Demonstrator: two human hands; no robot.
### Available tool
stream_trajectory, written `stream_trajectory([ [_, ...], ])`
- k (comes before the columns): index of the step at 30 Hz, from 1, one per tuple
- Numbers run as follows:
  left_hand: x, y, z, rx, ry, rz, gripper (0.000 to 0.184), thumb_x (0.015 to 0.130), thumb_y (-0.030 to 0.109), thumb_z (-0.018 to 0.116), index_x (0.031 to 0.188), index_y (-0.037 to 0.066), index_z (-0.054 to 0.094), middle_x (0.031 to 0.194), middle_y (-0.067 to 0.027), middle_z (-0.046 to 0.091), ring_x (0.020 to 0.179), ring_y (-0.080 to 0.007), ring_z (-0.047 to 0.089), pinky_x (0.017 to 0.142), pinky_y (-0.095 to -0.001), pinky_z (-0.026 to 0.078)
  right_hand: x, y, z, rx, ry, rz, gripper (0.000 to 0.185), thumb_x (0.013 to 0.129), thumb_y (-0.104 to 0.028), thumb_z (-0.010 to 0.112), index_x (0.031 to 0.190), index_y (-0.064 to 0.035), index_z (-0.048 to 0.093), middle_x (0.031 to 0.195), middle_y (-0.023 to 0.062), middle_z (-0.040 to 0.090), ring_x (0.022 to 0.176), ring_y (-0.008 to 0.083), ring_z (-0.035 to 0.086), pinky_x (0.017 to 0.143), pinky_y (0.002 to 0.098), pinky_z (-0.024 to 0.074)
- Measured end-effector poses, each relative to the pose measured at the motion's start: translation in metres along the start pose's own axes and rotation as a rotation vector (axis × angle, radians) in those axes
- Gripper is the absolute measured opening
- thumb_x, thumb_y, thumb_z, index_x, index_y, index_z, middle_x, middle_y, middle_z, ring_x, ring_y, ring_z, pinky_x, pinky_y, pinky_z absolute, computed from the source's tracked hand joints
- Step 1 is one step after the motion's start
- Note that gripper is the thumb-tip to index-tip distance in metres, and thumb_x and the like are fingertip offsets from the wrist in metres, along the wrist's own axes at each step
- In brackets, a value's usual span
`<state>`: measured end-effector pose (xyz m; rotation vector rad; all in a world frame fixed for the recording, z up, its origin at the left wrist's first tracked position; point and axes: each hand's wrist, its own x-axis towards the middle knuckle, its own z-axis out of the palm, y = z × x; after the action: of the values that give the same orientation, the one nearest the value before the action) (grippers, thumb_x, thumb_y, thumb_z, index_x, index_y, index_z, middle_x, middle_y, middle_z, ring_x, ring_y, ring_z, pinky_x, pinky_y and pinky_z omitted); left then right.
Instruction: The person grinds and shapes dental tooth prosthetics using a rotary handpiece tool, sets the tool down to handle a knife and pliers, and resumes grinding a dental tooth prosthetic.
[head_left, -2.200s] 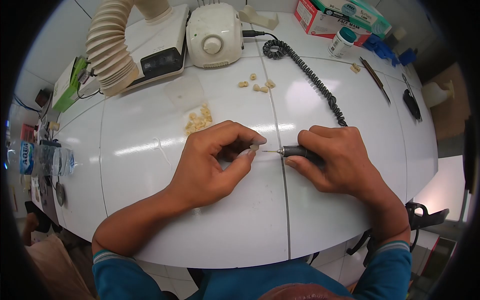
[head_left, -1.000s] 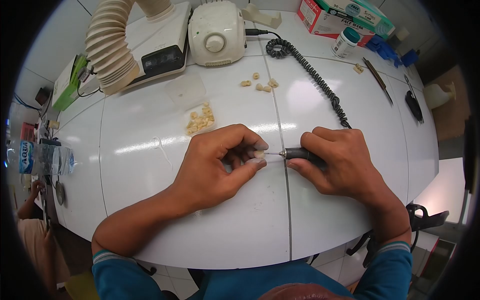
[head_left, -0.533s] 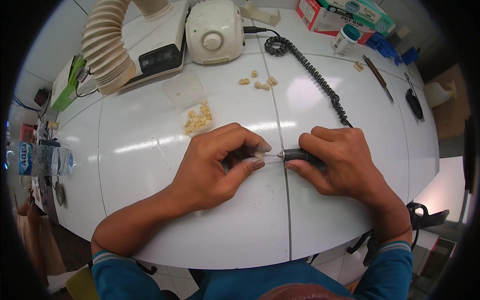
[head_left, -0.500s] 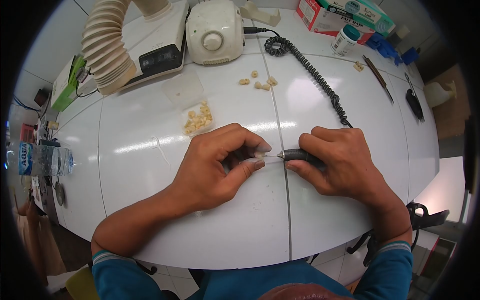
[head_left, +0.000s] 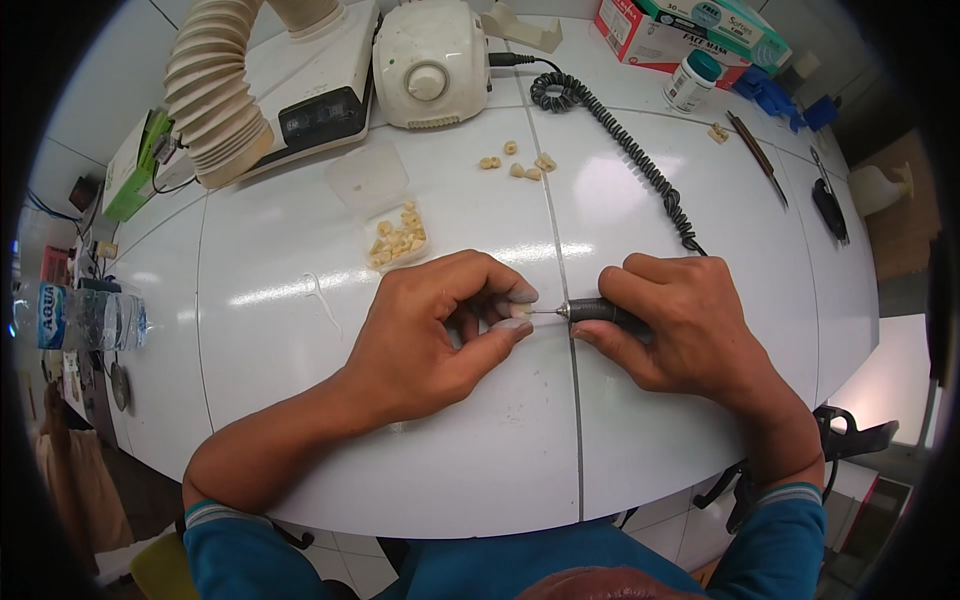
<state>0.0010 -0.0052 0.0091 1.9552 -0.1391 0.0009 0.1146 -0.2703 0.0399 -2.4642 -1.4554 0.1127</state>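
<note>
Between the thumb and fingertips of my left hand (head_left: 430,335) is a small, cream-coloured dental crown (head_left: 520,311), partly covered by the fingers. My right hand (head_left: 680,320) is wrapped round a black rotary handpiece (head_left: 605,312), which lies nearly level and points left. Its thin metal bur reaches the crown; whether it touches or enters it is too small to tell. Whitish dust coats the left fingertips. Beyond the left hand stands an open clear plastic box (head_left: 400,240) holding several similar cream pieces. More loose tooth-like pieces (head_left: 518,170) lie farther back on the white table (head_left: 480,440).
A coiled black cord (head_left: 625,140) runs from the white control unit (head_left: 430,70) towards the handpiece. Left of it are a ribbed hose (head_left: 215,90) and a water bottle (head_left: 90,318). At back right are mask boxes (head_left: 690,35), a small jar (head_left: 692,80) and a slim tool (head_left: 757,158).
My left thumb and fingertips have shifted slightly on the crown, with the thumb a little higher. My right hand and the handpiece look almost unmoved.
</note>
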Motion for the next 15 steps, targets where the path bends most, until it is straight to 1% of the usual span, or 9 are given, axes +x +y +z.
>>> stream_trajectory([
  [2, -0.0002, 0.0002, -0.0002, -0.003, -0.002, -0.006, 0.021, 0.097, 0.003, 0.085, 0.117, 0.000, 0.079, 0.100, -0.0058, 0.076, 0.088, -0.0103, 0.070, 0.073, -0.0254, 0.055, -0.0003, -0.0006, 0.0019, 0.018, 0.027, 0.010, 0.035, 0.096, -0.039, 0.089, 0.092, -0.0080, 0.071, 0.071, 0.0057, 0.061, 0.057, 0.0274, 0.062, 0.054, 0.0421, 0.0457],
  [14, -0.0007, -0.0019, 0.0011, 0.009, 0.005, 0.020, 0.021, 0.096, 0.003, 0.086, 0.116, -0.001, 0.080, 0.100, -0.0064, 0.078, 0.088, -0.0115, 0.073, 0.073, -0.0258, 0.057, 0.0002, -0.0036, 0.0024, 0.001, 0.039, -0.012, 0.035, 0.096, -0.040, 0.088, 0.093, -0.0083, 0.073, 0.072, 0.0056, 0.060, 0.058, 0.0273, 0.062, 0.054, 0.0422, 0.0462],
  [15, -0.0008, -0.0017, 0.0013, 0.017, 0.010, 0.024, 0.021, 0.096, 0.003, 0.086, 0.115, -0.001, 0.080, 0.099, -0.0063, 0.078, 0.087, -0.0114, 0.073, 0.073, -0.0259, 0.057, 0.0004, -0.0035, 0.0023, -0.008, 0.032, -0.016, 0.035, 0.099, -0.043, 0.085, 0.095, -0.0095, 0.074, 0.073, 0.0057, 0.063, 0.058, 0.0274, 0.064, 0.054, 0.0422, 0.0468],
])
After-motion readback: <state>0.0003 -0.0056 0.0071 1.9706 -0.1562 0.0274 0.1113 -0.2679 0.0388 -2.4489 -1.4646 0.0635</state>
